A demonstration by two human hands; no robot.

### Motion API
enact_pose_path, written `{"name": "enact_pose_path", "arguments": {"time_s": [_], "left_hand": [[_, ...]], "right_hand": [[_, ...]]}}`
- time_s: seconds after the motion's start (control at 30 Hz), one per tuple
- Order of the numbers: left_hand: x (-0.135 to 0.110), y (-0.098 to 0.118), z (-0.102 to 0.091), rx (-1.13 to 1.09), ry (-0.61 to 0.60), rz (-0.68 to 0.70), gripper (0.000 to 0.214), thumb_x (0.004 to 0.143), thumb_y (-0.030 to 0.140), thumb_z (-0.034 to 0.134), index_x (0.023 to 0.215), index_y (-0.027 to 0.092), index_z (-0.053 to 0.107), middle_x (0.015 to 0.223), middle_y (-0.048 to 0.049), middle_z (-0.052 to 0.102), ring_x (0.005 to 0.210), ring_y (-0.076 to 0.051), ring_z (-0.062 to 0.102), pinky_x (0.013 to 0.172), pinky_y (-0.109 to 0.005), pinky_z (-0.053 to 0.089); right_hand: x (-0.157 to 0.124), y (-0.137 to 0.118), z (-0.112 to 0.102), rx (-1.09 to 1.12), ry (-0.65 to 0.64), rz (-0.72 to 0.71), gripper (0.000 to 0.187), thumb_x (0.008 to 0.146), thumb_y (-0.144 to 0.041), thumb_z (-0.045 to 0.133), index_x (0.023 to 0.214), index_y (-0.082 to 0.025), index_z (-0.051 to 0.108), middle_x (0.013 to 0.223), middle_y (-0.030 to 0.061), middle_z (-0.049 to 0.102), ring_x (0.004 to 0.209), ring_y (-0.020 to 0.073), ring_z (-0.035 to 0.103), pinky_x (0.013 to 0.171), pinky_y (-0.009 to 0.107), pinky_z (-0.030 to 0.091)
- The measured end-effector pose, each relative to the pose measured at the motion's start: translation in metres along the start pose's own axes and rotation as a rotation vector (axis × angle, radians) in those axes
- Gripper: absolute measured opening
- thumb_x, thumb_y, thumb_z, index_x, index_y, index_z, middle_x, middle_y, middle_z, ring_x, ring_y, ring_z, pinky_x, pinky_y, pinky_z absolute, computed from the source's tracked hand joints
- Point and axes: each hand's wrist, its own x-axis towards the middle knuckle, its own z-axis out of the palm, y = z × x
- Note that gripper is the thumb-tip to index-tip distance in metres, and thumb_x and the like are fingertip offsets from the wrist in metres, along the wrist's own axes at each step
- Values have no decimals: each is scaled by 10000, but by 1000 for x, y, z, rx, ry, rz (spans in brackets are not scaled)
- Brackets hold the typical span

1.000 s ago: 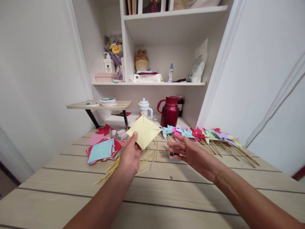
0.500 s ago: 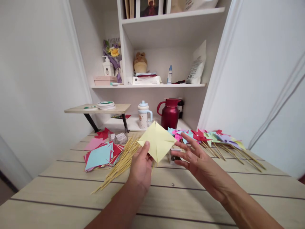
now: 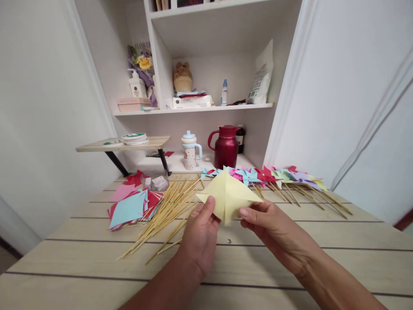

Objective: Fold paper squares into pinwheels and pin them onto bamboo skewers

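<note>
A pale yellow square of paper (image 3: 225, 191), creased and slightly bent, is held up over the table with one corner pointing away. My left hand (image 3: 201, 234) pinches its left side, thumb on top. On the right side, my right hand (image 3: 267, 224) has thumb and fingers closed on the paper's edge. Left of my left hand lies a loose bundle of thin wooden sticks (image 3: 161, 215). Finished paper pinwheels (image 3: 267, 174) on sticks lie in a row at the back right. A small metallic round piece (image 3: 229, 241) rests on the table just below the paper.
Stacked coloured paper squares (image 3: 129, 209) and small clear-wrapped boxes (image 3: 158, 183) lie at the left. Behind stand a spotted cup (image 3: 189, 153), a red jug (image 3: 226, 148) and a small raised wooden shelf (image 3: 155, 143). White shelving (image 3: 193, 110) closes the back.
My right hand, open beside the paper before, has closed on its right side. The paper has moved slightly right and is now bent. The view has shifted a little.
</note>
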Motion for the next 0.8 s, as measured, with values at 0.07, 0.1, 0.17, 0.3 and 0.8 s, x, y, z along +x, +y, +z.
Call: {"name": "enact_pose_path", "arguments": {"time_s": [0.07, 0.1, 0.17, 0.3, 0.8], "left_hand": [[-2, -1, 0, 4, -23, -25, 386, 918, 369, 628, 1220, 132, 675, 1273, -145, 677, 1246, -284, 580, 1088, -419, 420], [-3, -1, 1, 10, -26, -42, 395, 918, 384, 624, 1224, 138, 672, 1283, -144, 670, 1247, -287, 577, 1080, -422, 423], [-5, -1, 1, 38, 0, -67, 413, 911, 409, 627, 1232, 153, 664, 1299, -140, 660, 1246, -296, 574, 1061, -432, 432], [-4, 3, -1, 110, 84, -53, 419, 908, 463, 609, 1200, 170, 674, 1304, -129, 657, 1271, -308, 545, 1061, -444, 413], [-4, -11, -6, -111, -184, -173, 732, 897, 734, 316, 1389, 247, 554, 1454, -84, 548, 1376, -292, 448, 1085, -444, 396]], "right_hand": [[-1, 0, 2, 30, 7, -14, 338, 707, -357, 835, 1012, -240, 747, 998, 35, 721, 882, 171, 585, 797, 296, 454], [-1, 0, 3, 43, 11, -20, 330, 731, -359, 817, 1033, -249, 746, 1040, 39, 728, 930, 185, 597, 845, 315, 456], [0, -1, 2, 59, 26, -21, 295, 752, -364, 800, 1021, -253, 752, 1053, 42, 740, 952, 197, 613, 864, 329, 464], [6, 0, -4, 66, 73, -33, 237, 763, -377, 791, 960, -248, 761, 1046, 35, 758, 892, 185, 639, 798, 315, 488], [8, 5, 1, -60, 168, -155, 286, 748, -388, 804, 982, -239, 735, 946, 31, 774, 813, 186, 665, 707, 304, 514]]}}
